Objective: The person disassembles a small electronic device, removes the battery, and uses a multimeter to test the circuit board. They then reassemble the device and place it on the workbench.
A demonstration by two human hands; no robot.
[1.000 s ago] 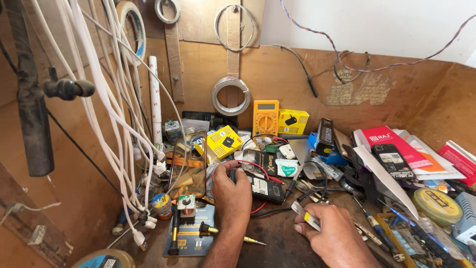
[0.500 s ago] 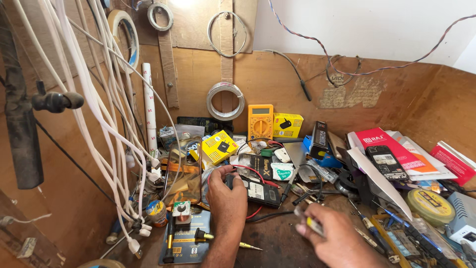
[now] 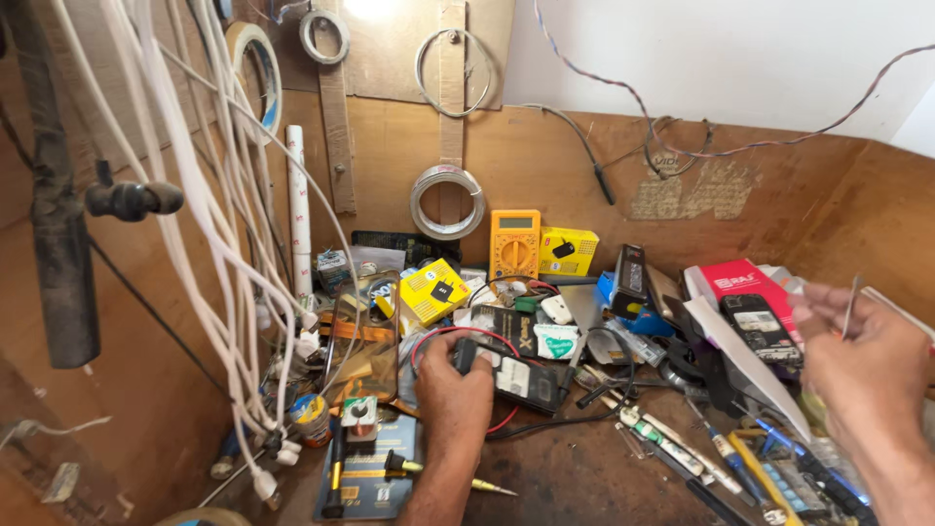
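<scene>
My left hand (image 3: 453,388) rests on the left end of a black analogue meter (image 3: 516,374) lying on the wooden workbench, fingers curled over its edge. Red and black leads (image 3: 467,336) loop around it. My right hand (image 3: 865,360) is raised at the right edge, blurred, and pinches a thin flat metal strip (image 3: 851,304) between thumb and fingers. Just left of that hand lies a black mobile phone (image 3: 759,329) on a white paper sheet, with a red box (image 3: 740,281) behind it.
A yellow multimeter (image 3: 514,244) and yellow boxes (image 3: 568,250) stand at the back wall. White cables (image 3: 224,244) hang at the left. Screwdrivers, probes and small tools (image 3: 672,433) litter the bench front. Wire coils (image 3: 447,202) hang on the plywood.
My right hand has risen from the bench front to the right edge, carrying the thin strip. My left hand stays on the black meter. The view has shifted slightly.
</scene>
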